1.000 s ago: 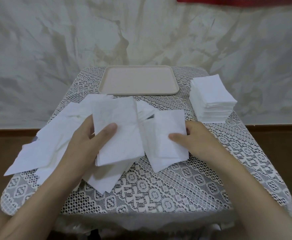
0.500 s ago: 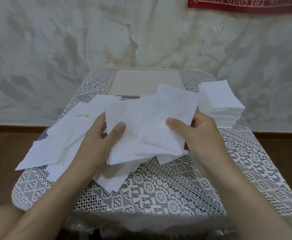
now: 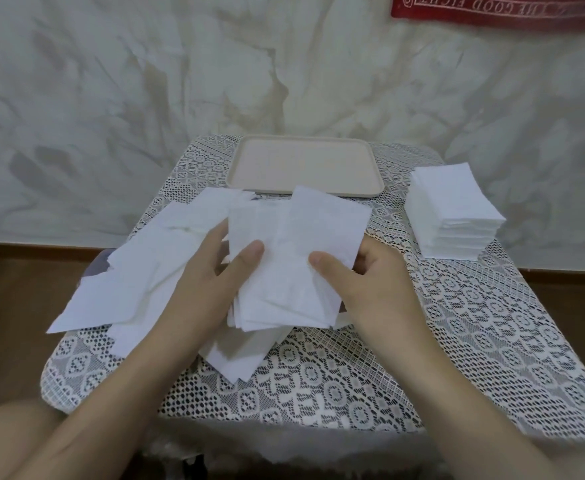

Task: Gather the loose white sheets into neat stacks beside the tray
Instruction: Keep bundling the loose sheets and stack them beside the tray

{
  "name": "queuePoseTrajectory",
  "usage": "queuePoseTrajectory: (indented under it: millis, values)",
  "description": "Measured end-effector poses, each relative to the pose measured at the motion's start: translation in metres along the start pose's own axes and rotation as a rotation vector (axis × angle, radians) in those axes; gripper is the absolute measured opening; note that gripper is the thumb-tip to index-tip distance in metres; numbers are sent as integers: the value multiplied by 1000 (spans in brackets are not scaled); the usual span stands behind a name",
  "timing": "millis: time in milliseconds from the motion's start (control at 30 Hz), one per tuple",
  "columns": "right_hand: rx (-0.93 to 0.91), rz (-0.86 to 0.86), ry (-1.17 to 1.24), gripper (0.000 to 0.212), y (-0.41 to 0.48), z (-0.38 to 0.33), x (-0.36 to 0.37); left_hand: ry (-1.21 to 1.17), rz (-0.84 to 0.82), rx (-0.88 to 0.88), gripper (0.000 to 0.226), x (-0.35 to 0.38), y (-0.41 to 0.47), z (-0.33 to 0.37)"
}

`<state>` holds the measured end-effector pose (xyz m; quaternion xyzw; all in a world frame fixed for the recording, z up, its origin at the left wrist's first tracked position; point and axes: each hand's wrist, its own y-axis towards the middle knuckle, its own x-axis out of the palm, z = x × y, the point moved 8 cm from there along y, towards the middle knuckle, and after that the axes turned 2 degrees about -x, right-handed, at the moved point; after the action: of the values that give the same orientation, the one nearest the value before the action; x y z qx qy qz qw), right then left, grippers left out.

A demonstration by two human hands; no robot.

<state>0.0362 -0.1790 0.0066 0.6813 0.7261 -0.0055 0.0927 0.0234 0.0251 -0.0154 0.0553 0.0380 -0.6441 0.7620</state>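
Observation:
Both hands hold a small bunch of white sheets [image 3: 294, 251] above the middle of the table. My left hand [image 3: 211, 282] grips its left side, thumb on top. My right hand [image 3: 370, 282] grips its right side, thumb on the top sheet. More loose white sheets [image 3: 145, 271] lie spread over the left half of the table, some overhanging its edge. A neat stack of white sheets [image 3: 453, 209] stands to the right of the beige tray [image 3: 304, 168], which sits at the far edge with nothing in it.
A white lace cloth [image 3: 457, 341] covers the small table. A pale marbled wall stands close behind it. A red banner [image 3: 502, 8] hangs at the top right. Brown floor shows on both sides.
My right hand lifted a sheet from the table and brought it left onto the sheets in my left hand. Both hands now hold the bunch together.

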Motion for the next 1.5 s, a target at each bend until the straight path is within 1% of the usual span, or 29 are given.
queuePoseTrajectory:
  millis: [133,200,333,433,533,700,800,833,933,1067,1133,1267,1333,1433,1467,1500]
  values:
    - [9,18,-25,10,0,0,-13,-30,17,-10,61,0,-1,1]
    - [-29,28,-25,10,1,-5,-19,-30,31,-10,63,0,-1,2]
    - [-47,0,12,17,2,-11,-14,-12,38,-1,68,0,-1,4]
    - [-50,-45,31,17,4,-12,-2,-14,17,-9,66,1,-1,4]
    - [-9,-76,88,17,8,-10,5,-38,-12,-29,63,2,-2,2]
    - [-46,-20,-5,14,13,-12,-5,-75,-10,-42,61,0,-2,0]
    - [-25,-25,40,12,12,-16,-16,-90,-9,-42,60,0,-4,2]
    - [-25,-33,42,17,11,-19,-19,-92,-12,-38,60,1,-4,3]
    - [-29,-55,0,29,7,-22,-21,-103,-56,-31,61,11,-10,6]
    - [12,-60,-52,29,2,-12,-24,-150,-131,-63,58,30,-20,2]
    - [29,-63,-81,32,1,-7,-28,-161,-136,-74,61,33,-22,0]
    - [31,-52,-209,27,-1,0,-33,-210,-135,-86,64,35,-22,0]
    - [64,-56,-242,36,-1,8,-34,-261,-144,-93,63,38,-23,2]
    - [208,-157,-130,77,-4,26,-32,-363,-176,-121,59,44,-26,4]
    - [255,-208,-84,85,-7,29,-29,-391,-189,-129,60,46,-28,5]
    - [297,-264,-30,88,-11,31,-25,-410,-205,-138,61,49,-29,6]
